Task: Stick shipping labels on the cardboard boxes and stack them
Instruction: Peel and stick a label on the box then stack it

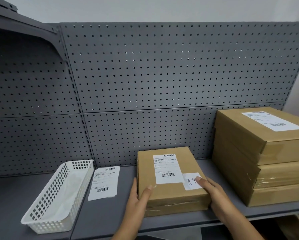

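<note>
A flat cardboard box (164, 191) lies on the grey shelf (107, 213) in the middle. A white shipping label (166, 168) and a small white sticker (191, 181) with handwriting are on its top. My left hand (138, 200) grips the box's left front corner, thumb on top. My right hand (214, 193) holds the right front edge, thumb pressing on the small sticker. To the right stands a stack of three larger cardboard boxes (273, 161), the top one bearing a label (273, 121). A loose pile of shipping labels (104, 182) lies left of the held box.
A white perforated plastic basket (58, 196) sits at the left of the shelf, holding white backing paper. A grey pegboard wall (162, 75) closes the back. A lower shelf level shows at the bottom right.
</note>
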